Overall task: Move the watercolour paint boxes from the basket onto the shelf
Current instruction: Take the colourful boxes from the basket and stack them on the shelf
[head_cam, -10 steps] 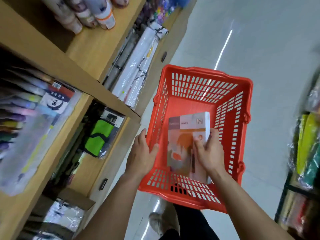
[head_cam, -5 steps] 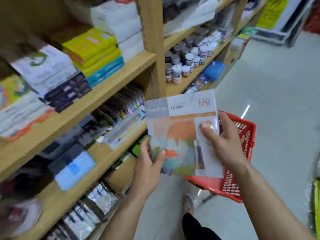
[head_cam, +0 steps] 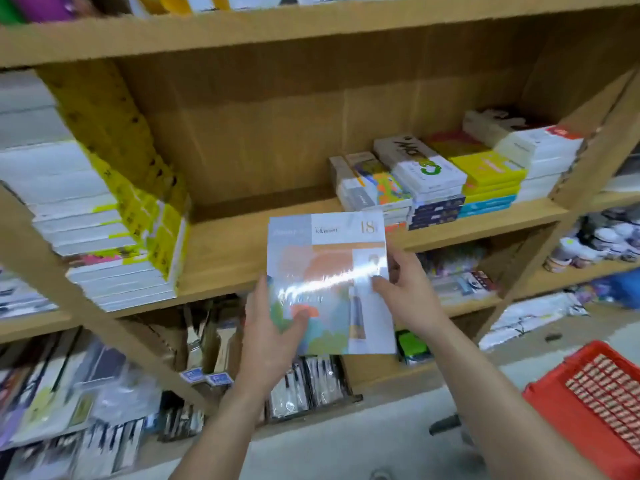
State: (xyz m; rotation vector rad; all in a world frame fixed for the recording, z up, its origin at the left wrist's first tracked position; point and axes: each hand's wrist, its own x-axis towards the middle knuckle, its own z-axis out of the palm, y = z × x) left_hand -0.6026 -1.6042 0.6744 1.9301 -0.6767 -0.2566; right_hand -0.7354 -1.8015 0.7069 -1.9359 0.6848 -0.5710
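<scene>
We are holding one watercolour paint box point(head_cam: 329, 282) up in front of the shelf point(head_cam: 228, 251), cover towards us, its plastic wrap catching a streak of light. Our left hand point(head_cam: 273, 327) is gripping the lower left corner, thumb lying across the cover and the rest hidden behind. Our right hand point(head_cam: 405, 289) is pinching the right edge about midway, its fingers point(head_cam: 403, 265) curling round that edge. Both hands are clamped on the box, which is hanging in the air just in front of the shelf's front edge, not touching the board.

We are judging this as the carry to the shelf, with the placing not yet done. The bare stretch of board behind the box, between the tall stack of white-and-yellow packs point(head_cam: 114, 237) on the left and the piles of paint sets point(head_cam: 374, 188) on the right, is looking like the likely spot. One of those piles is showing a similar colourful cover, though we cannot say whether it came from the basket.

The red basket point(head_cam: 588, 403) is sitting low at our right, well apart from the box, with only a corner in view. We cannot tell whether more boxes are waiting inside, so how much is left is unclear.
</scene>
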